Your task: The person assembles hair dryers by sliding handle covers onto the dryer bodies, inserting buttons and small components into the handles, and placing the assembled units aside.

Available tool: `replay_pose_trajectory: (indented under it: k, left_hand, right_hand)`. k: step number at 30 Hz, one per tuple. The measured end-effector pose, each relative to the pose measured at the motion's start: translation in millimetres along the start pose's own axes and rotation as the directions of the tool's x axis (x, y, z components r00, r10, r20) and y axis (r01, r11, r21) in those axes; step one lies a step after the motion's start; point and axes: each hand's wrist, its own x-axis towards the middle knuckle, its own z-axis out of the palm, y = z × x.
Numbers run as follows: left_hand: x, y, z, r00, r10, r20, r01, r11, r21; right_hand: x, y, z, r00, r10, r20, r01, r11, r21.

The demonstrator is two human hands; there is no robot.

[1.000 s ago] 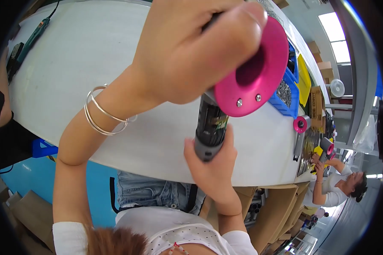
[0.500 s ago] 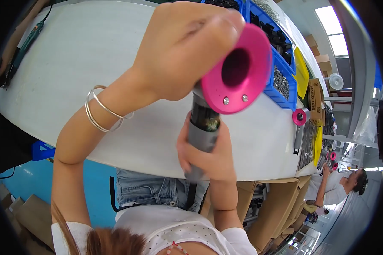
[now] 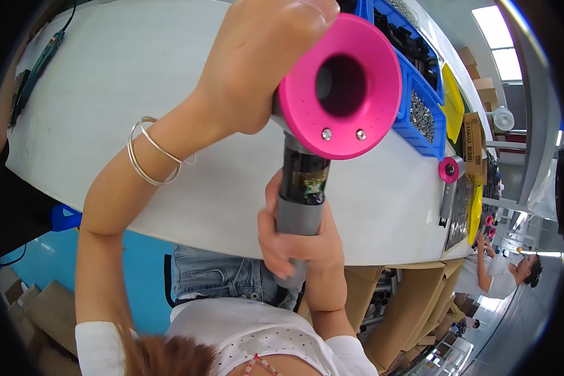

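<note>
— What were the hands doing at that moment?

— Both were on a hair dryer (image 3: 323,119) held up close to the camera, centre to upper centre of the frame. The left hand (image 3: 263,56) was wrapped over the top of its pink ring-shaped head, fingers clenched around it. The right hand (image 3: 297,241) gripped the grey sleeve (image 3: 299,216) low on the handle, fingers closed about it. Above the sleeve the handle stood bare, dark, with its inner parts showing.

— And the containers?

— Along the upper right ran a row of bins on the white table (image 3: 138,94). A blue bin (image 3: 420,94) sat right behind the dryer's head; one compartment held dark plastic parts, and the compartment lower down held small greyish metal pieces, screws perhaps, too small to tell. Just beyond it was a yellow bin (image 3: 452,103); I could not tell what lay inside. Further right stood a cardboard box (image 3: 474,135).

— Anything else on the table?

— A second hair dryer (image 3: 448,182) with a pink head lay at the right edge, beside a tray (image 3: 460,213) of small parts. At the upper left lay a green-handled tool (image 3: 41,62) with a cable.

— Anyone nearby?

— A co-worker (image 3: 504,276) stood at the far right. Silver bangles (image 3: 150,153) ringed the left wrist.
</note>
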Motion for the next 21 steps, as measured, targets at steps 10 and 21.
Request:
replay_pose_trajectory:
  k: [10,21]
  left_hand:
    - [-35,13,24,0.750,-0.608,-0.261,0.529,0.788,-0.314]
    - [-77,59,54,0.415,-0.865,0.283,0.716,0.119,-0.688]
  right_hand:
    - [15,-1,7,0.883,-0.228,-0.410,-0.028,0.846,-0.532]
    - [21,-20,-21,0.938,-0.261,-0.226,-0.041,0.567,-0.823]
